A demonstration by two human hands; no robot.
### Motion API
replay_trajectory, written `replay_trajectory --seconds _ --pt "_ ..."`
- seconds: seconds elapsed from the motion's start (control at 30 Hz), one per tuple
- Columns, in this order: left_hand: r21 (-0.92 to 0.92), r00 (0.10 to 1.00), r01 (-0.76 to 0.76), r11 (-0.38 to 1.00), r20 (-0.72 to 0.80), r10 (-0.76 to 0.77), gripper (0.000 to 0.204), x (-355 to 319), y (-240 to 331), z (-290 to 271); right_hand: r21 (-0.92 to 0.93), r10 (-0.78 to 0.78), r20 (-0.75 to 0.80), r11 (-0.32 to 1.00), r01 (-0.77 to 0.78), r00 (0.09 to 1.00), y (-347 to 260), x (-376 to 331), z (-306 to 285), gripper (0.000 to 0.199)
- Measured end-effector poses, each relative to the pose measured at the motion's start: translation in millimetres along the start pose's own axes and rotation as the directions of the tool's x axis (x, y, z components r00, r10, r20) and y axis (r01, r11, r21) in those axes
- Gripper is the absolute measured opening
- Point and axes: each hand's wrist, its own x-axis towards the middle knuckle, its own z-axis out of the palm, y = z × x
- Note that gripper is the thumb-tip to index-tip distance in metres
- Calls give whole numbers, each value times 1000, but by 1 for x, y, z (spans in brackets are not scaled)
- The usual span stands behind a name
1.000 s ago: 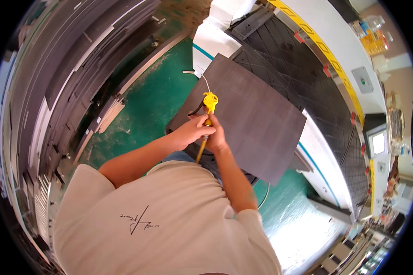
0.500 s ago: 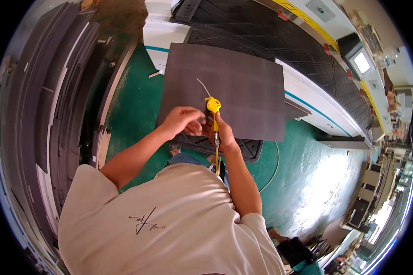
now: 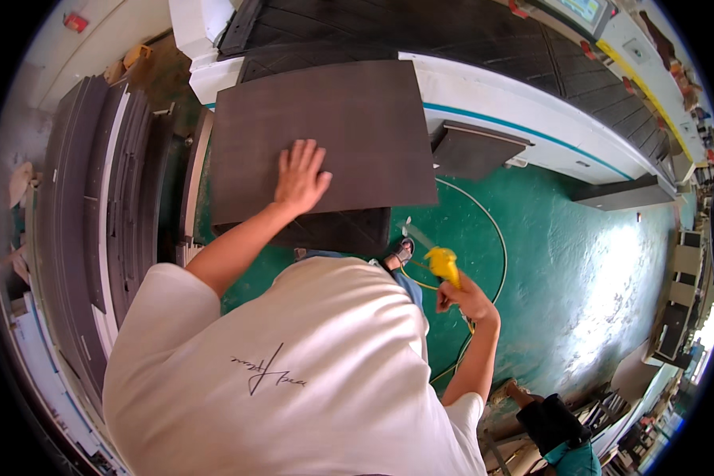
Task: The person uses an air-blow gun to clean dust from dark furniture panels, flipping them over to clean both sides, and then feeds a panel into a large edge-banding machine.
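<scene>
A large flat dark grey-brown panel (image 3: 365,131) lies in front of me on a black ribbed stand (image 3: 333,230). My left hand (image 3: 301,178) rests on it palm down, fingers stretched out, near the panel's middle. Out to the right, past the panel's near corner, my right hand (image 3: 466,297) is closed round a yellow air blow gun (image 3: 443,265). Its thin nozzle is smeared by motion and points up and left. A yellow hose hangs from the gun down toward the floor.
A long white machine (image 3: 516,91) with a dark ribbed bed stands beyond the panel. Several dark boards (image 3: 75,190) lean upright on the left. A small dark panel (image 3: 476,149) sits low by the machine. The hose (image 3: 503,238) loops over the green floor. Another person (image 3: 559,424) is at lower right.
My right hand has swung the blow gun off the panel, to the right and nearer me. My left hand has come away from the gun and flattened onto the panel. The view has shifted right.
</scene>
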Motion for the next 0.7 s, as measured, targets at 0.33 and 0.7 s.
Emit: replay_trajectory --seconds 0.33,0.7 --pt "156 940 -244 957 281 194 86 41 203 35 264 3 -117 964 28 993 44 -48 -89 22" --pt "-78 845 -318 945 429 320 72 88 230 -184 259 -199 270 957 128 942 -8 -49 -157 63"
